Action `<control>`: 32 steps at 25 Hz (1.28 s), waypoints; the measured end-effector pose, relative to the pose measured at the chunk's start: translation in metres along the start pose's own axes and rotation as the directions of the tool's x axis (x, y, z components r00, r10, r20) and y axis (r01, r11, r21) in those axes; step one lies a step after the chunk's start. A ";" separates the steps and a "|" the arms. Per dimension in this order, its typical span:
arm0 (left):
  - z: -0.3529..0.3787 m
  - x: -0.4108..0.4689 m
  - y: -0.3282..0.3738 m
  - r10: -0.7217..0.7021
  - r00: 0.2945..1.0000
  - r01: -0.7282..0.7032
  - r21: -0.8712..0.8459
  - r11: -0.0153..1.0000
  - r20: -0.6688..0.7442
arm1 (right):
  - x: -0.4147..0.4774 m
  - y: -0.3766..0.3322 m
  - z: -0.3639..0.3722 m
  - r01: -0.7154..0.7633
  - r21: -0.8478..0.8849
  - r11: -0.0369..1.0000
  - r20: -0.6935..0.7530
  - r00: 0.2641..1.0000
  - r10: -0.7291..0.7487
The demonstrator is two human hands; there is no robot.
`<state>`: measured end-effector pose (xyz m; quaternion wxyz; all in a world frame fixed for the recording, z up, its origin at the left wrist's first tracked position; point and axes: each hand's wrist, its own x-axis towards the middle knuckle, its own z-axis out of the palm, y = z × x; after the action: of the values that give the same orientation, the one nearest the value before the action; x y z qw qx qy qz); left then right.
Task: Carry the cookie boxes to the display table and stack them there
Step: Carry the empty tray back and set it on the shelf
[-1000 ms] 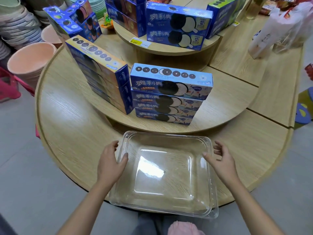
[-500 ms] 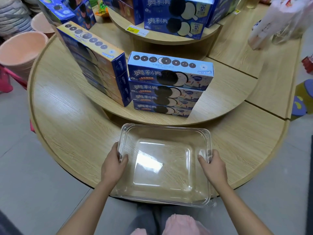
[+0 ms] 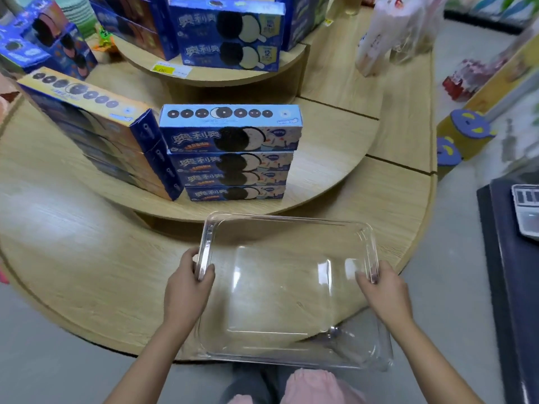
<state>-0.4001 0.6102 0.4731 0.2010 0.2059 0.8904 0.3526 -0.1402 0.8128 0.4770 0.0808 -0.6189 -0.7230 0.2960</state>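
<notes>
A second ago both hands hovered open just off the sides of the clear plastic tray (image 3: 288, 290); now the left hand (image 3: 186, 290) is clamped on the tray's left rim, thumb inside and fingers wrapped under the edge, and the right hand (image 3: 385, 290) is clamped on the right rim in the same way. The tray has shifted toward the right and its near end now hangs out past the edge of the counter (image 3: 87, 266), over the person's lap, so it looks lifted or sliding off rather than resting flat, though I cannot tell whether its far end is touching the wood. The tray is empty. The cookie boxes are all on the display: a stack of four (image 3: 233, 158) faces the camera on the raised middle tier, just beyond the tray's far rim, a second angled stack (image 3: 96, 132) touches it on the left, and more boxes (image 3: 230, 33) sit on the top tier. My reading is that this load has been stacked and the empty tray is being taken away, probably for another batch
</notes>
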 end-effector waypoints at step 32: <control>0.483 -0.193 0.489 0.700 0.292 -0.754 -0.294 0.587 0.652 | -0.043 0.419 -0.341 -0.318 0.831 0.457 -0.405 0.218 0.888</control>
<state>0.1141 1.1012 0.5377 0.3383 0.7117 0.5563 0.2636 0.3889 0.9083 0.5438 0.4588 -0.8599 -0.1298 0.1824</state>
